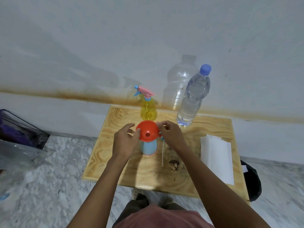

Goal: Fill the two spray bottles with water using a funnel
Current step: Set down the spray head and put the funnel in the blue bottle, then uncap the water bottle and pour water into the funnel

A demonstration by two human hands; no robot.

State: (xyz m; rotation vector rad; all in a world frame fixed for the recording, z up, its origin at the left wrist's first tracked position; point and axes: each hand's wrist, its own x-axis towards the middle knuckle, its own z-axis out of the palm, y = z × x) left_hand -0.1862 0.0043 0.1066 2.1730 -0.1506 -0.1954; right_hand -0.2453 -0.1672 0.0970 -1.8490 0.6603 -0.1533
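Wooden table (115, 162): capped water bottle (192, 97) far right, yellow spray bottle (148, 111) just left of it. Blue spray bottle (148, 148) stands mid-table, red funnel (147, 130) seated in its neck. Left hand (125, 142) and right hand (171, 135), fingers half curled, pinch the funnel rim on opposite sides.

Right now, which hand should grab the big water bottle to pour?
Probably the right hand. The water bottle stands just beyond it on that side, while the left hand is farther away and can steady the funnel on the blue spray bottle.
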